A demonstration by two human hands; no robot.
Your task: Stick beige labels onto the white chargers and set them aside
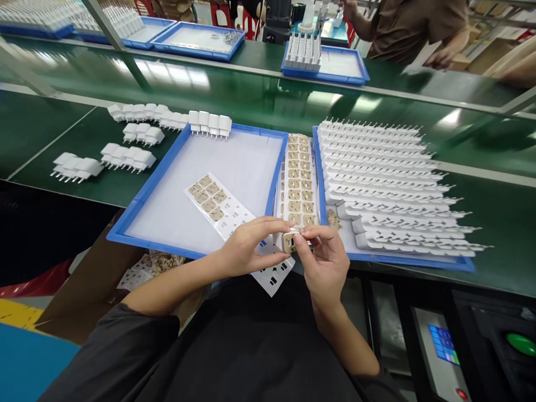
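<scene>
We have our two hands together just below the centre of the frame. Our left hand [255, 245] holds a white adapter [277, 240] between thumb and fingers, its tan-covered face [287, 243] turned toward us. Our right hand [326, 262] is drawn in narrow, thumb on the right side of that face; we cannot tell whether it grips the adapter or only the tan layer.

Beneath our left hand a white backing sheet [234, 218] slants across a blue-rimmed tray [167, 206] left of centre, with tan stickers [208, 195] left at its upper end and cut-outs lower down. Right of that tray lie more sticker sheets [300, 178], next to a second blue tray [419, 262] filled with rows of white adapters [385, 184], pins pointing right.

Four adapters [210, 124] perch at the first tray's top edge, and further groups [128, 157] lie on the green bench [104, 190] at left. At lower left we see a cardboard box [79, 301]; at lower right, a small lit screen [444, 343]. Along the top are more blue trays [199, 40], and a co-worker in brown [406, 28] at upper right.
</scene>
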